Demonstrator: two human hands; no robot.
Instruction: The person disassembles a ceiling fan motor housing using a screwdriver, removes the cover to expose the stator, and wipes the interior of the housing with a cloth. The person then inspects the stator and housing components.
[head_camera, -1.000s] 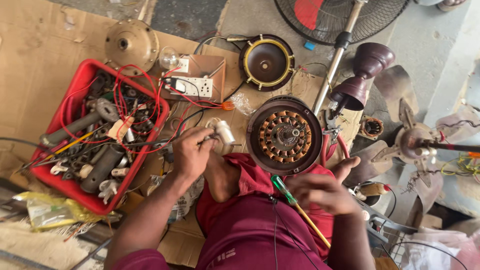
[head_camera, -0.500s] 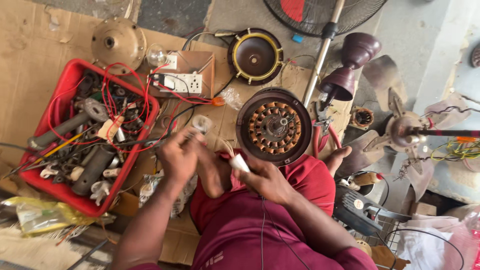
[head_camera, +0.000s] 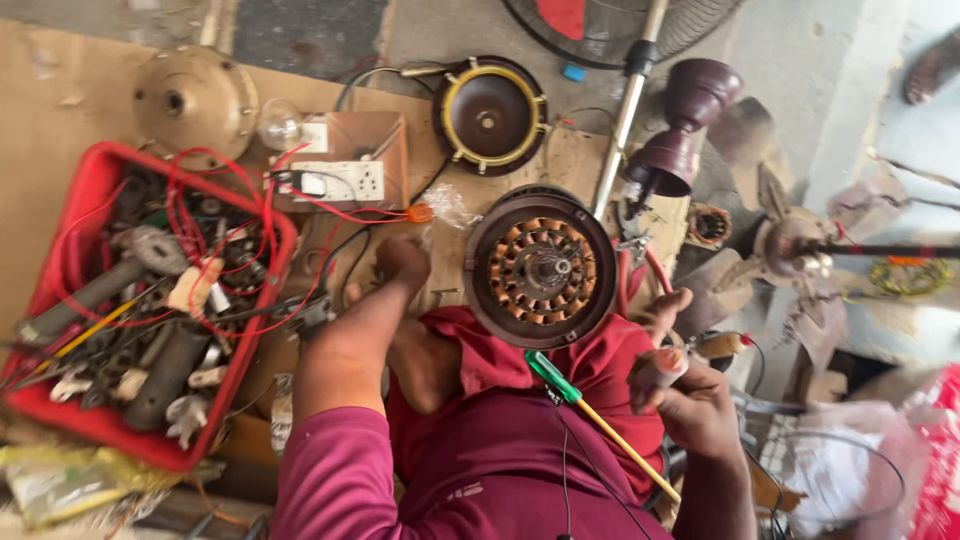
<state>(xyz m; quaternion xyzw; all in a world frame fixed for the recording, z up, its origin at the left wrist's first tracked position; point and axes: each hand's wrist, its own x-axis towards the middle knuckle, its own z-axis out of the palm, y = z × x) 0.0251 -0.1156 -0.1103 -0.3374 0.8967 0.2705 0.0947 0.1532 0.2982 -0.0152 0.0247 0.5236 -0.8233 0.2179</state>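
**Packaging and wrappers around the work area**

Near left corner: a crumpled clear plastic bag (head_camera: 60, 480) with yellowish contents lies just beside the near edge of the red tray (head_camera: 85, 175). Near right: a larger translucent white plastic bag (head_camera: 835, 470), bunched and blurred, possibly holding parts. Centre, far of the seated person: a small scrap of clear wrapper (head_camera: 448, 205) on the cardboard. No labels, signs or screens are legible in this view.

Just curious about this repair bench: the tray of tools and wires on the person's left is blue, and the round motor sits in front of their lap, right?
Not quite. In the head view the tray of tools and wires on the person's left is red, not blue. The round motor does sit in front of their lap.
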